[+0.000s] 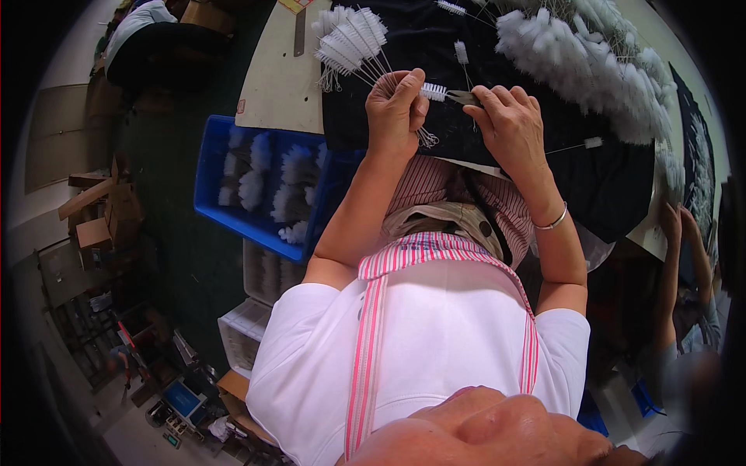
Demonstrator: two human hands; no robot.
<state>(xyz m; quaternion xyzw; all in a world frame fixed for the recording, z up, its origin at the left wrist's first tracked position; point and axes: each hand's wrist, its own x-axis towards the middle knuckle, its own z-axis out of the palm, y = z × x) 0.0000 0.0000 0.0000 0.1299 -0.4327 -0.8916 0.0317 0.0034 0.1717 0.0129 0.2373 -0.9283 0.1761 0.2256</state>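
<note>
My left hand pinches a small white bottle brush by its twisted wire handle, with a few more wire ends hanging below the fingers. My right hand is closed on small dark scissors whose tip meets the brush's bristle end. Both hands hover over a black cloth spread on the table. A fan of finished white brushes lies just beyond my left hand. A large heap of white brushes lies beyond my right hand.
A blue plastic crate holding white brushes stands to my left, with white crates stacked below it. Another person's hands work at the table's right edge. Cardboard boxes sit on the floor at far left.
</note>
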